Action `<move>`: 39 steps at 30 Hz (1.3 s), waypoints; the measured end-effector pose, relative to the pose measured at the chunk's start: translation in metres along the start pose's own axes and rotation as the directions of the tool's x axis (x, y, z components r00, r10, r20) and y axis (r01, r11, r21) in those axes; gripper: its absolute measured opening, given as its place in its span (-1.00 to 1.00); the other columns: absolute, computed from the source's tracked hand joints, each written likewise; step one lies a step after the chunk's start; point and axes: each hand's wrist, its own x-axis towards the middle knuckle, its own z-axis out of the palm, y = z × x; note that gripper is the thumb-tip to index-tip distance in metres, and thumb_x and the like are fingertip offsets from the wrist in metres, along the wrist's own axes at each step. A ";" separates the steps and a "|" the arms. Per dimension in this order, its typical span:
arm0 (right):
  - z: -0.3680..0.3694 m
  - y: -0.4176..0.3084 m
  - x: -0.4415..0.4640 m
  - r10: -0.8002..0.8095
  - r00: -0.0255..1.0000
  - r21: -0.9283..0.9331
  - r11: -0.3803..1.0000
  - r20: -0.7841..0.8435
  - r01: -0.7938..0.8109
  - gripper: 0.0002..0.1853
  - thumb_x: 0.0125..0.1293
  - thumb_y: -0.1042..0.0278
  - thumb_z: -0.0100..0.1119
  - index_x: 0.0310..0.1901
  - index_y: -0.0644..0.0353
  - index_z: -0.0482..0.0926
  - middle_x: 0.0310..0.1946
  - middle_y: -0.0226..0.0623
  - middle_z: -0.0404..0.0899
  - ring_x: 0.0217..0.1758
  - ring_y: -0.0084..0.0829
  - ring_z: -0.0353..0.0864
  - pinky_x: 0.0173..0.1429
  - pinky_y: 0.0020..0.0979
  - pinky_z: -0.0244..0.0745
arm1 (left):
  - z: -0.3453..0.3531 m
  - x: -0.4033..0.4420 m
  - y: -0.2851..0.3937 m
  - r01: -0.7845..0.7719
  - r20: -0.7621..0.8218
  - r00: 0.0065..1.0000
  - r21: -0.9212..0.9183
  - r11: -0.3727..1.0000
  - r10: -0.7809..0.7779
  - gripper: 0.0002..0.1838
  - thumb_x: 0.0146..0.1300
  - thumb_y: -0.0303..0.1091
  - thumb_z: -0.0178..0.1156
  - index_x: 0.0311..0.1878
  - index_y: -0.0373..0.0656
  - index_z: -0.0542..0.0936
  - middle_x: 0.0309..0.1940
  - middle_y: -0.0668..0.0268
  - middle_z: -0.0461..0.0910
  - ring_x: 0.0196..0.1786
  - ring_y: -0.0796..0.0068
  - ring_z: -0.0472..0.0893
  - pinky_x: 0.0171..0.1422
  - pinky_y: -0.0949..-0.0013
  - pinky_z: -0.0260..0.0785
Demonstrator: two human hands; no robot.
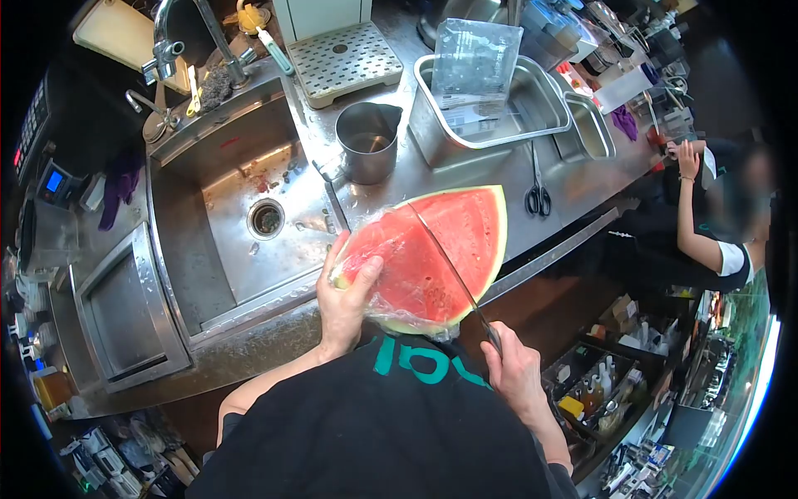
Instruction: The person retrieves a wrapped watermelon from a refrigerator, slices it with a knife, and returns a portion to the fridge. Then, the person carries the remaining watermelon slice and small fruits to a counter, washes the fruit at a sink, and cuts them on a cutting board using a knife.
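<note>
A large cut piece of watermelon [474, 224] lies at the counter's front edge, red flesh facing up. Clear plastic wrap [391, 287] covers its left part and bunches along the lower rim. My left hand [345, 291] grips the wrapped left end, thumb on top and fingers partly hidden round the side. My right hand [511, 362] is closed round the handle of a knife [449, 262]. The long blade lies across the red flesh, running from the upper left down to the rind near my right hand; how deep it sits I cannot tell.
Left is a steel sink [224, 266] with a faucet [166, 50]. Behind the watermelon stand a metal pitcher [366, 154] and a steel pan [532, 116] holding a clear plastic bag [474, 62]. Black-handled scissors [538, 195] lie to the right. Another person [706, 208] is at the far right.
</note>
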 end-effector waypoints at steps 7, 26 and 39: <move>0.007 0.002 -0.003 0.012 1.000 -0.112 0.994 0.020 -0.010 -0.72 0.17 0.45 0.13 -0.10 0.30 0.37 -0.46 -0.15 0.51 -0.46 -0.16 0.57 -0.44 -0.31 0.47 | 0.002 -0.001 0.004 0.022 0.009 1.000 -0.005 1.000 -0.022 -0.20 0.10 -0.35 0.28 0.29 -0.45 0.06 0.05 0.12 0.42 0.06 0.47 0.45 0.16 0.44 0.29; 0.043 0.030 0.019 0.124 0.969 -0.155 0.984 0.215 -0.092 -0.81 0.21 0.40 0.10 -0.31 0.27 0.30 -0.63 -0.09 0.48 -0.61 -0.10 0.52 -0.54 -0.22 0.41 | -0.004 0.008 0.006 0.059 0.029 0.998 0.021 0.998 -0.059 -0.21 0.07 -0.31 0.30 0.29 -0.37 0.13 0.08 0.10 0.40 0.11 0.41 0.41 0.21 0.38 0.21; 0.014 0.041 0.080 0.141 0.907 -0.121 0.988 0.397 -0.101 -0.75 0.17 0.36 0.11 -0.24 0.30 0.30 -0.62 0.04 0.47 -0.52 0.07 0.49 -0.45 -0.06 0.39 | -0.003 0.014 0.008 0.067 -0.032 0.997 -0.003 0.998 -0.067 -0.20 0.05 -0.33 0.32 0.30 -0.35 0.13 0.11 0.10 0.37 0.12 0.38 0.40 0.26 0.36 0.17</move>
